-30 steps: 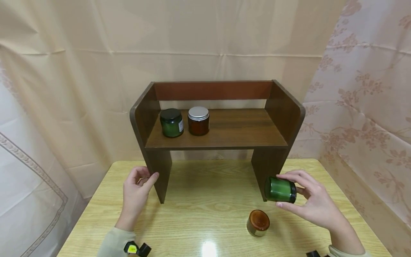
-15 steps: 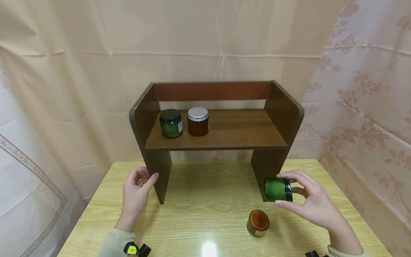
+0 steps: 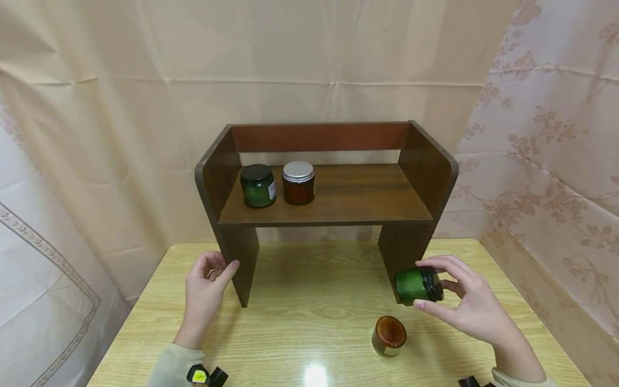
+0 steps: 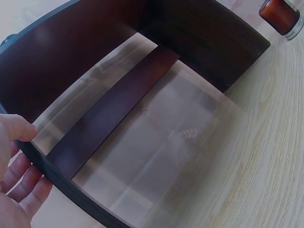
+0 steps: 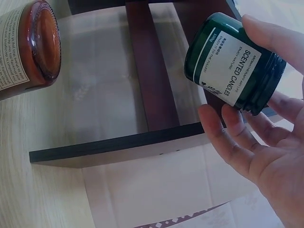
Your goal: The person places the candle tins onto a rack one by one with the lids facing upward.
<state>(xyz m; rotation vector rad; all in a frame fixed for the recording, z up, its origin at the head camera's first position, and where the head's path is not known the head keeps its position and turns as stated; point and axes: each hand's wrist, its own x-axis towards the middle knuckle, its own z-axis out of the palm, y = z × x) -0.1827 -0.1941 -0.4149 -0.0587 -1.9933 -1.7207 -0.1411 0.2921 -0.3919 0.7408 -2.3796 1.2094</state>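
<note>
My right hand (image 3: 476,309) holds a green glass candle jar (image 3: 411,285) tipped on its side, in front of the shelf's right leg. Thumb and fingers pinch it near its black lid end. In the right wrist view its white label (image 5: 228,66) reads "SCENTED CANDLES". My left hand (image 3: 205,298) grips the left side panel (image 4: 57,183) of a dark wooden shelf (image 3: 326,221), thumb inside and fingers outside. On the table below the green jar stands an amber jar (image 3: 389,334), its glass base facing up.
On the shelf board, toward the left, stand a green jar with a black lid (image 3: 258,188) and an amber jar with a silver lid (image 3: 298,185). The light wood table (image 3: 290,333) carries the shelf. Beige curtain (image 3: 329,59) hangs behind, floral cloth (image 3: 556,177) at right.
The green jar has turned in my right hand's fingers and shifted slightly left, its black lid end swinging around. The left hand keeps its grip on the side panel.
</note>
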